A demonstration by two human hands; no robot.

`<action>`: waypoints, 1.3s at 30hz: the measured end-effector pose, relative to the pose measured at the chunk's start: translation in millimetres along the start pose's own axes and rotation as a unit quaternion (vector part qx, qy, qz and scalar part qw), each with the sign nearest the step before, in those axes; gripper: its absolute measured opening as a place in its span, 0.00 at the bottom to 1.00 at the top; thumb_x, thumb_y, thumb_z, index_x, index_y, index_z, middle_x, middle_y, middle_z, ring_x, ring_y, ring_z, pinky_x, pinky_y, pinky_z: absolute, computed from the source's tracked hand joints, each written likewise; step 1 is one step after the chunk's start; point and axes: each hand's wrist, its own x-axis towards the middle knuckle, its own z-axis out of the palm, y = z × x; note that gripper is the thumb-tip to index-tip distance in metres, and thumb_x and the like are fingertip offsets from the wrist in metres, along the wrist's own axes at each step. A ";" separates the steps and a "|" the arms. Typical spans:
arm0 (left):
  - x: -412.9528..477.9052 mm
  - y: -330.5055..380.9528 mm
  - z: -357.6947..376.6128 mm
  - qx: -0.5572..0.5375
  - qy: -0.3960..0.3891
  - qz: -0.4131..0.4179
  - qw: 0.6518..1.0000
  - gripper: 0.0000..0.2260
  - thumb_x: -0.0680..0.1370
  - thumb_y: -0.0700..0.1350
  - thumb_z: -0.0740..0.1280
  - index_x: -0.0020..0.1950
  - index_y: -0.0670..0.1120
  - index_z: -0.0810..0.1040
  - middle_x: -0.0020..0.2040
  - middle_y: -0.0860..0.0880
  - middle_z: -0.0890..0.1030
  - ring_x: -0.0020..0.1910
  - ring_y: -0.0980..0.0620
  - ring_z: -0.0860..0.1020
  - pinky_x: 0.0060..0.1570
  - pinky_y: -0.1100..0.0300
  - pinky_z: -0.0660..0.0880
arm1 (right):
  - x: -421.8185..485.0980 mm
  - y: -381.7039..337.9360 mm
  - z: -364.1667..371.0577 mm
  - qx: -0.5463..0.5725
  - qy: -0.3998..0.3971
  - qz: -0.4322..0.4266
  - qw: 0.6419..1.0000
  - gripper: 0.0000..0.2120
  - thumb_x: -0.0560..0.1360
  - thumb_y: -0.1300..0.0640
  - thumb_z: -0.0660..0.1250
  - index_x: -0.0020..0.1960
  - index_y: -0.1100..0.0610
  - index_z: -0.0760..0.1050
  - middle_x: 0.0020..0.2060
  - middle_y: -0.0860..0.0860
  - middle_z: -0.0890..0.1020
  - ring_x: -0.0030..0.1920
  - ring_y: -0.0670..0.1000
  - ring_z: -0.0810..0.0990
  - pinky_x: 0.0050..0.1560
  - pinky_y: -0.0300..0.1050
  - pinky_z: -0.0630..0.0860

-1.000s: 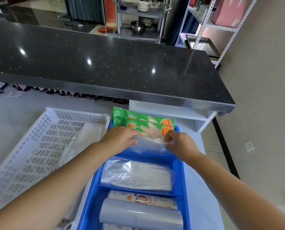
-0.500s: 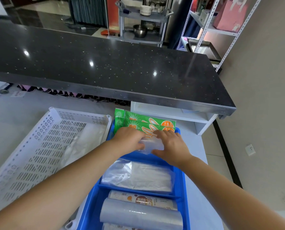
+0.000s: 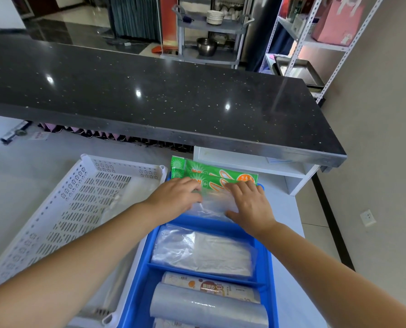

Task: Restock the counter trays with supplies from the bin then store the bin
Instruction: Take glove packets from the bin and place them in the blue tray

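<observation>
A blue divided tray [image 3: 138, 278] lies on the white counter in front of me. Its far compartment holds two green glove packets [image 3: 221, 172] and a clear plastic packet [image 3: 212, 205]. My left hand [image 3: 173, 197] curls over the packet's left edge. My right hand [image 3: 249, 204] lies flat on its right side with fingers spread. The middle compartment holds a clear bag pack [image 3: 202, 254], and the near one holds film rolls [image 3: 206, 308]. The white perforated bin [image 3: 74, 209] sits to the left, touching the tray, with a clear bag [image 3: 135, 188] in its far corner.
A black speckled counter top [image 3: 150, 91] overhangs the far side, with a white open shelf [image 3: 244, 159] under its right end. The white counter ends just right of the tray. A wall and metal racking [image 3: 299, 43] stand further right.
Both hands have lowered the clear packet into the far compartment, in front of the green packets. The right hand went from pinching its corner to lying flat on it.
</observation>
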 end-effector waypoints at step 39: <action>-13.8 -12.8 -8.1 -0.010 0.007 -0.076 0.997 0.23 0.68 0.47 0.74 0.62 0.49 0.74 0.58 0.51 0.77 0.58 0.49 0.75 0.61 0.55 0.66 | -11.4 15.1 -8.3 0.034 0.065 -0.102 0.992 0.18 0.63 0.55 0.78 0.51 0.57 0.80 0.40 0.55 0.81 0.40 0.58 0.79 0.41 0.48 0.76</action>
